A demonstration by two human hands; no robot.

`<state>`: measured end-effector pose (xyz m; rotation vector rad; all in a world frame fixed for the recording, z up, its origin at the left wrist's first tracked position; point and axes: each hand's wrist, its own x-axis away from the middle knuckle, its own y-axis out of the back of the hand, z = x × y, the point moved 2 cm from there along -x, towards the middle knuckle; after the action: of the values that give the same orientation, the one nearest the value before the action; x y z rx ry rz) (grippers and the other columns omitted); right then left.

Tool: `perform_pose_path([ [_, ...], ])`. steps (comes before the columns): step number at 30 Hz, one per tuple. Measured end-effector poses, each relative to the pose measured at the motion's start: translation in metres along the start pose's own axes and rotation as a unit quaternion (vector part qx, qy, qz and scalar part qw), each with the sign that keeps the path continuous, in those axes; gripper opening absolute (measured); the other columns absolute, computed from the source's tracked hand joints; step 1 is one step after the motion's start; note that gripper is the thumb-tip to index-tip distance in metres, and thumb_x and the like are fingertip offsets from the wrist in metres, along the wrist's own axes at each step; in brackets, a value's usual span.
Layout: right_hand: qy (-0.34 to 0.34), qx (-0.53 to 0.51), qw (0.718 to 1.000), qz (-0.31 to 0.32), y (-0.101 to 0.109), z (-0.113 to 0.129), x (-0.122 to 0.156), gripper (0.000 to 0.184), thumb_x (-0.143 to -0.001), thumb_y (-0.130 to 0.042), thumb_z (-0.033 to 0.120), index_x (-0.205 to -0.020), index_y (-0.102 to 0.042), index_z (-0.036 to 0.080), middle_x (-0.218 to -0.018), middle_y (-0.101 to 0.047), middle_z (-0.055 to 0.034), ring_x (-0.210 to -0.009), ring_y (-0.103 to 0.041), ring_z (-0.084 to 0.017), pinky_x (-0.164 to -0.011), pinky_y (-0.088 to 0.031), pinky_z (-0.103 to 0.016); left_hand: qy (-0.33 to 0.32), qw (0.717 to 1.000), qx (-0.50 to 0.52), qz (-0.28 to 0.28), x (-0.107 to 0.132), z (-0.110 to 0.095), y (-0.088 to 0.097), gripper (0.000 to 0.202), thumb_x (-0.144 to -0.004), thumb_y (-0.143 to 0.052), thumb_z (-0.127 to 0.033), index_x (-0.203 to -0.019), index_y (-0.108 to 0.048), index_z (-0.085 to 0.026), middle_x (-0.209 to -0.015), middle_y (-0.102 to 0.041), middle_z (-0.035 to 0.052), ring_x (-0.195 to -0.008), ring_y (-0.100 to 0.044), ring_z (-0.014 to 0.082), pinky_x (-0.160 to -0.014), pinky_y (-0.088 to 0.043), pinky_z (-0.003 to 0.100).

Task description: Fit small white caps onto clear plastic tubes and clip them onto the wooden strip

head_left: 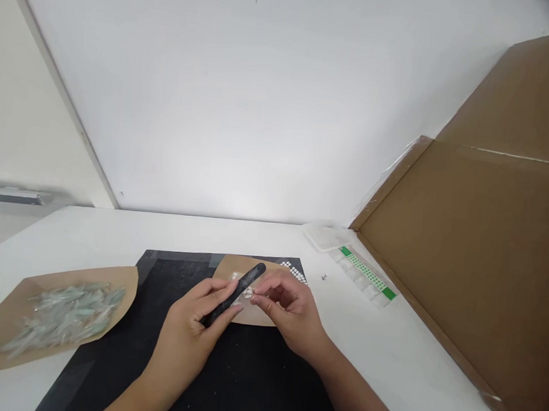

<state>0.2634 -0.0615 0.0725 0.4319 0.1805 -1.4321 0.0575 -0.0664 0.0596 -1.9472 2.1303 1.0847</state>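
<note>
A long black piece with rounded ends [244, 285] slants upward between the thumb and fingers of my left hand [192, 318]. Close to its right side, the thumb and fingertips of my right hand [291, 309] are pinched together; whatever they hold is too small to make out. Beneath both hands lies a tan paper sheet [254, 317], with several small white bits [248, 292] on it, partly hidden by the fingers. The paper rests on a black mat [245, 377]. Rows of white round dots [293, 272] sit at the mat's far right corner.
On the left, another tan paper [128, 278] bears a heap of clear and greenish plastic packets [75, 308]. A green-and-white strip [368, 273], a clear plastic tray [326, 238] and tiny metal bits [324, 277] lie right. Cardboard [476, 261] stands along the right edge.
</note>
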Motion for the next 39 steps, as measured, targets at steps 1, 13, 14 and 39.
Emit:
perform_pose_path([
  [1, -0.008, 0.004, 1.000, -0.006, -0.001, -0.001, 0.000, 0.007, -0.089, -0.079, 0.030, -0.089, -0.074, 0.025, -0.089, -0.073, -0.0025, -0.078, -0.067, -0.017, -0.068, -0.054, -0.030, -0.011, 1.000, 0.001, 0.005, 0.000, -0.001, -0.001, 0.031, -0.094, -0.073, -0.030, -0.125, -0.077, -0.032, -0.115, -0.077, 0.0009, -0.103, -0.075, 0.0192, -0.094, -0.062, 0.028],
  [13, 0.032, 0.190, 0.980, -0.053, 0.001, -0.005, 0.005, 0.001, -0.093, -0.073, 0.025, -0.094, -0.074, 0.025, -0.084, -0.074, -0.0016, -0.072, -0.067, -0.017, -0.066, -0.053, -0.030, 0.020, 1.000, 0.014, 0.011, 0.004, 0.000, -0.002, 0.029, -0.094, -0.074, -0.030, -0.122, -0.078, -0.030, -0.086, -0.072, -0.0019, -0.066, -0.062, 0.0105, -0.063, -0.053, 0.020],
  [14, 0.053, 0.206, 0.975, -0.058, 0.000, -0.004, 0.005, 0.001, -0.093, -0.073, 0.024, -0.092, -0.073, 0.025, -0.084, -0.073, -0.0014, -0.071, -0.065, -0.016, -0.064, -0.052, -0.029, 0.032, 0.999, 0.015, 0.010, 0.005, 0.000, -0.002, 0.029, -0.093, -0.075, -0.031, -0.122, -0.079, -0.030, -0.082, -0.070, -0.0027, -0.061, -0.058, 0.0097, -0.059, -0.050, 0.019],
  [39, 0.195, 0.359, 0.912, 0.028, -0.020, 0.009, 0.008, 0.018, -0.096, -0.050, 0.006, -0.086, -0.054, 0.020, -0.080, -0.054, -0.0035, -0.071, -0.049, -0.017, -0.062, -0.033, -0.029, 0.028, 0.998, 0.049, 0.000, 0.002, -0.013, -0.001, 0.024, -0.097, -0.068, -0.023, -0.116, -0.081, -0.030, -0.082, -0.073, -0.0012, -0.067, -0.065, 0.0109, -0.058, -0.049, 0.020],
])
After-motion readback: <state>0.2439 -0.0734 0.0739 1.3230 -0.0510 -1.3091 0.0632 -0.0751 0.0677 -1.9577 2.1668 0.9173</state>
